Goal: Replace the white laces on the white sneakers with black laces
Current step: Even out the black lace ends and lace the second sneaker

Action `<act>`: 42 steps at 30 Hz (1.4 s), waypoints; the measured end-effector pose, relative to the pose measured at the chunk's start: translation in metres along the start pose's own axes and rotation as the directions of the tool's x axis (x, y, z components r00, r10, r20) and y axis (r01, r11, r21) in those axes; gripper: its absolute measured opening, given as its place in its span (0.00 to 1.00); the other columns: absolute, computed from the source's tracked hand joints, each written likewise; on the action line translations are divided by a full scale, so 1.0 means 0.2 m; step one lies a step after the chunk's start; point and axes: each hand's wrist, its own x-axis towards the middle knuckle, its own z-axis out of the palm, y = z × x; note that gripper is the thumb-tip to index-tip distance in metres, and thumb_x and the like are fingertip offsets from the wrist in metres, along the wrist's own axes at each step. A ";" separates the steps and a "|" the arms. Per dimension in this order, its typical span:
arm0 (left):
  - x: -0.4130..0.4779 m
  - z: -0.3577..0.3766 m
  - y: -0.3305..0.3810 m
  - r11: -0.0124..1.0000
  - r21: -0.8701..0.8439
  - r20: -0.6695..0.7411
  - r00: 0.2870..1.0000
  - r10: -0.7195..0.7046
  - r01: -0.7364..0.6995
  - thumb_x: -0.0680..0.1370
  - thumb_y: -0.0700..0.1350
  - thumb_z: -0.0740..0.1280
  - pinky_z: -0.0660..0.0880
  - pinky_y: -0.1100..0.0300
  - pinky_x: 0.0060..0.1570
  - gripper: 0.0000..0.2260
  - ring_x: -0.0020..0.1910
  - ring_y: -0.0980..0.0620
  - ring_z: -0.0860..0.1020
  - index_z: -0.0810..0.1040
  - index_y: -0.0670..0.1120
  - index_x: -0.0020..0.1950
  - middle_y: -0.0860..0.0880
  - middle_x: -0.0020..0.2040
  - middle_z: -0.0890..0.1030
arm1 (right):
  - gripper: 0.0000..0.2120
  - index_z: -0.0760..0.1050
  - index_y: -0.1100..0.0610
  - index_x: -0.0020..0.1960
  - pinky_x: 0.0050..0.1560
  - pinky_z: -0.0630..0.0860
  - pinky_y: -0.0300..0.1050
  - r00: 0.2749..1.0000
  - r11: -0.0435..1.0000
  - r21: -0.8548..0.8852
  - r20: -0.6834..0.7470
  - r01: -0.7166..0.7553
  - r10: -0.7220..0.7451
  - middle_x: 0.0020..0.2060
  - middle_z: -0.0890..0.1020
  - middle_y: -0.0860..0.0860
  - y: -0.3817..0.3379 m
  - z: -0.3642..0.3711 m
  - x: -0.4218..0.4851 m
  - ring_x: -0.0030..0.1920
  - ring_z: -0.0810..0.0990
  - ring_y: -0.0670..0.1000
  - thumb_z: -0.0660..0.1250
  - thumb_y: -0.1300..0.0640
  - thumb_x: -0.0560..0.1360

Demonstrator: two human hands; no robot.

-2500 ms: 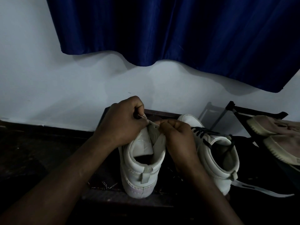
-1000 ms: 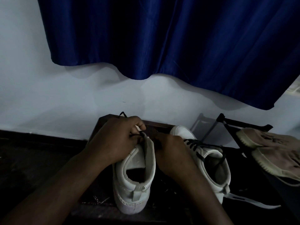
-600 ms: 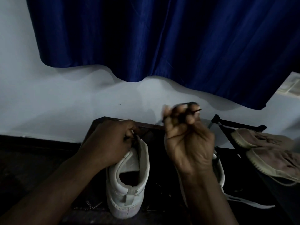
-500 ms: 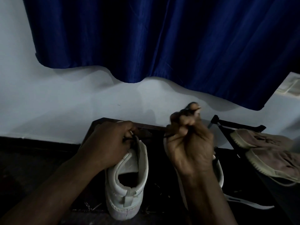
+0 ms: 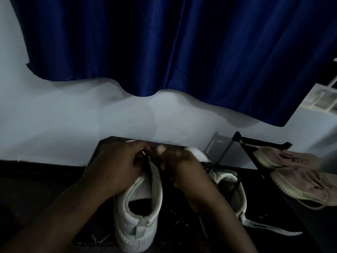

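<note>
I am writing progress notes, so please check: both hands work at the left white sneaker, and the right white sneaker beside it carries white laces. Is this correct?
Not quite. The head view shows black laces on the right white sneaker, not white. The rest holds: the left hand and right hand are both at the left white sneaker.

No text or number can be read; none is seen on the white sneaker (image 5: pixel 138 212) under the left hand (image 5: pixel 116 163).
</note>
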 end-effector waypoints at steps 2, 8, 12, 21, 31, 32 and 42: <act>0.00 -0.01 0.01 0.999 0.031 -0.001 1.000 0.008 -0.008 0.71 0.49 0.70 0.78 0.54 0.53 0.14 0.50 0.59 0.81 0.83 0.58 0.56 0.60 0.47 0.84 | 0.20 0.72 0.50 0.31 0.29 0.61 0.40 1.000 0.813 0.581 0.005 -0.021 0.021 0.27 0.69 0.48 -0.03 -0.01 0.00 0.27 0.65 0.45 0.67 0.43 0.78; -0.01 -0.01 0.03 0.999 0.038 0.000 1.000 -0.013 0.013 0.70 0.44 0.77 0.79 0.52 0.53 0.16 0.47 0.59 0.80 0.81 0.60 0.53 0.68 0.38 0.78 | 0.21 0.73 0.52 0.37 0.38 0.68 0.39 0.932 0.257 0.935 -0.152 0.244 -0.330 0.29 0.69 0.45 -0.08 -0.14 0.01 0.31 0.69 0.44 0.57 0.44 0.85; -0.01 0.00 0.02 0.999 0.033 0.005 1.000 -0.027 0.027 0.70 0.48 0.74 0.79 0.47 0.53 0.14 0.49 0.54 0.80 0.81 0.61 0.53 0.62 0.42 0.81 | 0.18 0.71 0.53 0.37 0.40 0.69 0.40 0.862 0.330 0.832 -0.301 0.447 -0.408 0.31 0.70 0.46 -0.14 -0.20 -0.04 0.32 0.68 0.44 0.60 0.44 0.82; 0.01 -0.01 0.00 0.999 0.000 0.055 0.998 -0.040 0.040 0.70 0.49 0.66 0.79 0.54 0.56 0.17 0.55 0.60 0.82 0.84 0.62 0.56 0.61 0.52 0.84 | 0.17 0.82 0.56 0.39 0.33 0.72 0.36 0.897 0.812 0.389 -0.268 0.435 -0.352 0.30 0.79 0.50 -0.11 0.01 -0.04 0.30 0.74 0.44 0.64 0.47 0.78; -0.07 -0.09 0.03 0.902 -0.357 -0.045 0.960 -0.278 0.245 0.73 0.51 0.78 0.73 0.62 0.37 0.04 0.35 0.58 0.80 0.84 0.56 0.43 0.56 0.38 0.83 | 0.06 0.86 0.52 0.54 0.53 0.76 0.43 0.924 0.869 -0.437 -0.182 0.232 -0.338 0.50 0.86 0.49 0.13 0.06 0.11 0.51 0.83 0.49 0.70 0.58 0.79; -0.09 -0.10 0.05 0.900 -0.348 -0.023 0.957 -0.289 0.263 0.71 0.55 0.78 0.72 0.61 0.36 0.08 0.33 0.58 0.79 0.83 0.55 0.43 0.55 0.37 0.82 | 0.06 0.86 0.51 0.54 0.52 0.76 0.40 0.917 0.870 -0.448 -0.223 0.206 -0.332 0.48 0.87 0.48 0.13 0.05 0.11 0.50 0.84 0.48 0.72 0.56 0.78; -0.19 -0.18 0.06 0.857 -0.241 0.003 0.883 -0.469 0.456 0.68 0.57 0.74 0.73 0.60 0.39 0.07 0.37 0.65 0.80 0.84 0.54 0.37 0.64 0.36 0.83 | 0.06 0.79 0.48 0.49 0.50 0.83 0.54 0.934 0.967 -0.151 -0.266 0.204 -0.238 0.37 0.88 0.45 0.08 0.09 0.08 0.42 0.87 0.48 0.76 0.54 0.77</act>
